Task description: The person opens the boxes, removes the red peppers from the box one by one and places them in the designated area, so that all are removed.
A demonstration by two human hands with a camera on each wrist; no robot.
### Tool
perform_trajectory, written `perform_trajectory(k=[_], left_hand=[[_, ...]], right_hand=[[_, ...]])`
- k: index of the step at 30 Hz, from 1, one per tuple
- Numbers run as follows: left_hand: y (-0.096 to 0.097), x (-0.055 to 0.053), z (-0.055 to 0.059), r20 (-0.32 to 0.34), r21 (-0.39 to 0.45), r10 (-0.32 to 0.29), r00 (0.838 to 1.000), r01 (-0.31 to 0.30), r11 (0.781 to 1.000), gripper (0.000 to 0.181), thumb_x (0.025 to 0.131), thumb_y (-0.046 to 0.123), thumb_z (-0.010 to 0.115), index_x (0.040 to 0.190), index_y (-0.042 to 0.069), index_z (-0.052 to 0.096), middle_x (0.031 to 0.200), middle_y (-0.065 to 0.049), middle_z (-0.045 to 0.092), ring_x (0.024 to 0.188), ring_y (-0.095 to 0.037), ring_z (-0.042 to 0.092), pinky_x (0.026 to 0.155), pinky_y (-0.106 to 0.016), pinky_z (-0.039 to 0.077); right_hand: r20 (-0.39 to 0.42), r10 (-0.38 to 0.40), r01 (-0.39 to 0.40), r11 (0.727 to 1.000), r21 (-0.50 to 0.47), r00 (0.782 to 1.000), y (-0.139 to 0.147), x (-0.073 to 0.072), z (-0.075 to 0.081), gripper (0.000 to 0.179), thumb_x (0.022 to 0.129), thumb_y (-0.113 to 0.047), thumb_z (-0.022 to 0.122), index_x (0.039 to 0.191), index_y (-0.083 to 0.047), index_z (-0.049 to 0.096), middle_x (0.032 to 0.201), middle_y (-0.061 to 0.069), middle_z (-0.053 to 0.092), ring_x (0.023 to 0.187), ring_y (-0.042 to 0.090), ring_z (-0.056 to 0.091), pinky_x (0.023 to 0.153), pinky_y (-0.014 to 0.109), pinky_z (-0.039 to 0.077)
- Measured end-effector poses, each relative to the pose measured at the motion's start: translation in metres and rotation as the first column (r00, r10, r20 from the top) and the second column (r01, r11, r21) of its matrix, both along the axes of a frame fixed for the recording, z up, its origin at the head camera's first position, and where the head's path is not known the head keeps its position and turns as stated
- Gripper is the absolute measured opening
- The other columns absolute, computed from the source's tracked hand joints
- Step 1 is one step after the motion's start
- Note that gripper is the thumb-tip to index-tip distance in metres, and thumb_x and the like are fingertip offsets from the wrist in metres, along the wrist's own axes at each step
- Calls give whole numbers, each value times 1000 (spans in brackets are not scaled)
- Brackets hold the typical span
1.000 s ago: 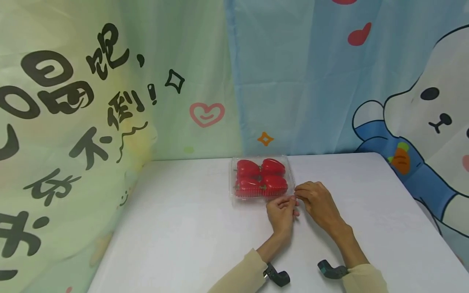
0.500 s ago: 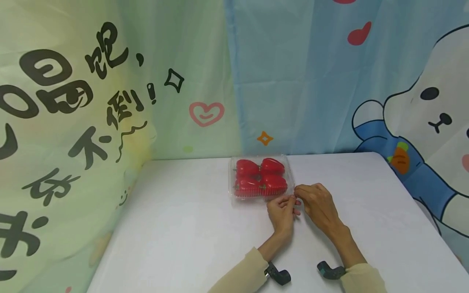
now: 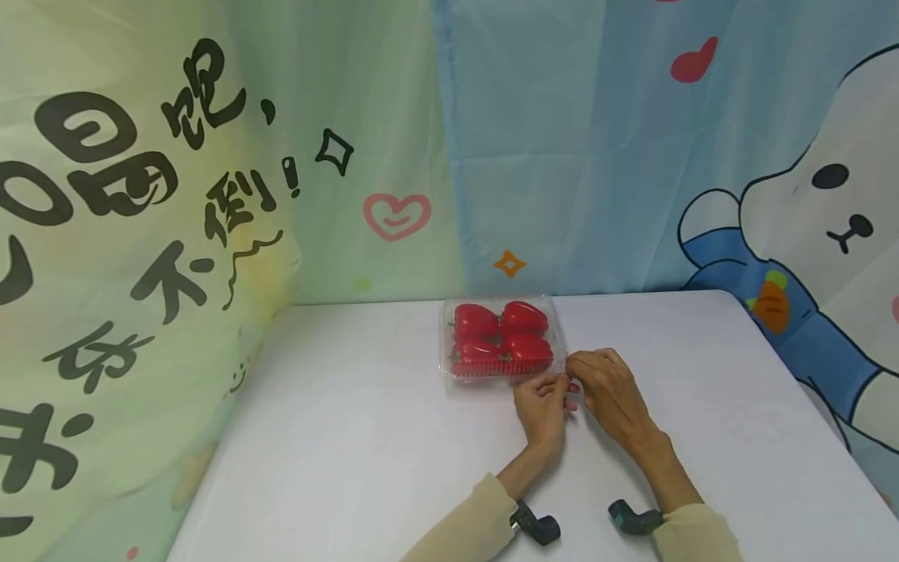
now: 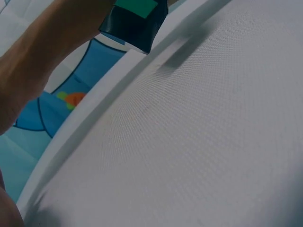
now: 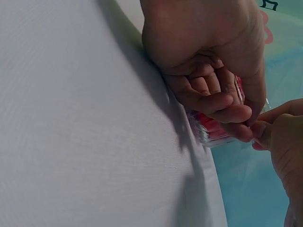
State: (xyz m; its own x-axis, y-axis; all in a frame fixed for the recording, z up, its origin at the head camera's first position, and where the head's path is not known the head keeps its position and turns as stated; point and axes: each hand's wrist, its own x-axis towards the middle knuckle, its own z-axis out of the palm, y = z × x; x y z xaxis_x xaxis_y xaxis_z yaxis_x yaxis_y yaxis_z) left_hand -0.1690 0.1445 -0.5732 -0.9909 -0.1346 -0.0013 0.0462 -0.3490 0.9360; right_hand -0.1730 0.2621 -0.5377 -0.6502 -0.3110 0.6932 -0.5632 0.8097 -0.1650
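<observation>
A clear plastic clamshell box (image 3: 446, 343) holding several red bell peppers (image 3: 523, 318) stands at the far side of the white table. The left hand (image 3: 541, 414) is by the box's front right corner, where its thumb and fingertips pinch the edge. From the right, the right hand (image 3: 618, 394) brings its fingertips to the same corner and pinches there too. In the right wrist view, the left hand (image 5: 208, 56) has curled fingers, and its fingertips meet those of the right hand (image 5: 286, 146). The fingers partly hide the corner. The left wrist view shows mostly tablecloth and the right forearm (image 4: 52, 47).
A white cloth covers the table (image 3: 337, 437). A printed curtain (image 3: 365, 94) hangs behind the table and along its left side. Dark wrist-worn devices sit at the left cuff (image 3: 537, 524) and the right cuff (image 3: 632, 518).
The hands stay at the same corner with only slight finger and wrist shifts. The box looks still and unchanged; the head view has moved a little.
</observation>
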Motion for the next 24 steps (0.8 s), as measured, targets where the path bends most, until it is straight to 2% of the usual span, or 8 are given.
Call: perform_trajectory(k=[10,16,24], left_hand=[[-2,0,2,10,4,7,1000,-7,1000,7,92,-5,75,89,-8,81,75,-29,77,44,-10,58,45,-14,45],[-4,1,3,4,5,-4,1000,4,1000,9,92,-6,75,92,-13,79,75,-29,78,47,-13,60,46,-15,46],[-3,1,4,-17,28,16,1000,-16,999,10,89,-12,71,89,-10,81,80,-36,76,55,-7,67,53,-15,51]], right_hand=[[60,29,-28,1000,-9,998,0,0,4,34,79,29,68,85,-4,73,86,7,76,85,23,68,88,41,50],[43,30,-29,1000,-6,999,0,0,3,34,79,28,66,85,-4,72,85,7,75,84,25,67,85,44,52],[22,43,-43,999,-4,999,0,-2,1,34,79,28,62,84,-5,68,82,4,70,81,22,64,83,42,49]])
